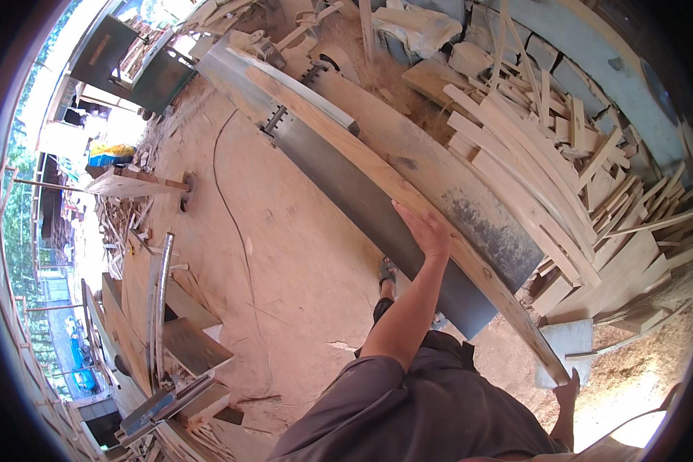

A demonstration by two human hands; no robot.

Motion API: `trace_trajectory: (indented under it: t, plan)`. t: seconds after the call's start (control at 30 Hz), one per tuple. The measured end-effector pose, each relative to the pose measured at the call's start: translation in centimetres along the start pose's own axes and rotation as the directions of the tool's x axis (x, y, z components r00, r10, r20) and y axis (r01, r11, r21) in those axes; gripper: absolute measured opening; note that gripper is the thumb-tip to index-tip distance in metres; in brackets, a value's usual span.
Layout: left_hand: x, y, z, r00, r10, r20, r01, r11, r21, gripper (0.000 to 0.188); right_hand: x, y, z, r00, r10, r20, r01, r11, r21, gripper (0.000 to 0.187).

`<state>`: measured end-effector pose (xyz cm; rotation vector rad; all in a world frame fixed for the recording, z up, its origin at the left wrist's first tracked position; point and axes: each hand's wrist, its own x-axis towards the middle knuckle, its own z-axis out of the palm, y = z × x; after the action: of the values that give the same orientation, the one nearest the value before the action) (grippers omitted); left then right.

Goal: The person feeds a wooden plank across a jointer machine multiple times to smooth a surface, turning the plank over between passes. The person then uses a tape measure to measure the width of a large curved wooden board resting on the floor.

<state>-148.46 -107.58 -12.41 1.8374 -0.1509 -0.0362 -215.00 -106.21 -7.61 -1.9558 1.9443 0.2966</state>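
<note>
A long wooden board (371,168) lies on edge or flat, I cannot tell which, along the grey metal bed (335,173) of a planing machine, running from the upper left to the lower right. My left hand (425,231) rests on the board's middle stretch, fingers stretched out along it. At the near right end, past the bed, my right hand (567,387) is closed around the board's end; its fingers are partly hidden. Beside the board's far part runs a pale metal fence (308,91).
Stacked planks and offcuts (515,154) crowd the right side beyond the dusty second bed (469,208). A dark cable (225,189) crosses the floor at left. More boards and metal pieces (185,346) stand lower left. A grey plate (550,350) lies under the board's near end.
</note>
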Motion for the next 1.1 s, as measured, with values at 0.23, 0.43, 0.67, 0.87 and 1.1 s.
trace_trajectory:
  t: [0.23, 0.43, 0.67, 0.87, 1.1]
  plan:
    - [0.8, 0.9, -0.5, 0.999, -0.049, -0.017, 0.05, 0.998, 0.028, 0.07, 2.9, 7.6, 1.7, 0.928, 0.337, 0.158, -0.368, 0.896, 0.251, 0.071]
    - [4.7, 0.6, -0.7, 0.998, -0.051, -0.026, 0.05, 0.999, -0.019, 0.071, 3.9, 4.1, 3.1, 0.997, -0.064, -0.035, 0.061, 0.995, -0.08, 0.038]
    - [9.6, -1.3, 0.1, 0.999, -0.043, -0.031, 0.041, 0.998, -0.047, 0.071, 3.2, -3.0, 0.9, 0.978, 0.197, 0.061, -0.203, 0.974, 0.099, 0.03]
    - [13.7, -1.2, -0.7, 0.998, -0.057, -0.025, 0.056, 0.998, -0.042, 0.07, 2.4, -11.8, -1.0, 0.913, 0.378, 0.154, -0.408, 0.846, 0.344, 0.055]
    - [18.2, -2.6, -0.8, 0.999, -0.012, -0.051, 0.012, 1.0, 0.005, 0.07, 2.8, -16.1, -1.2, 0.892, 0.394, 0.222, -0.45, 0.823, 0.347, 0.053]
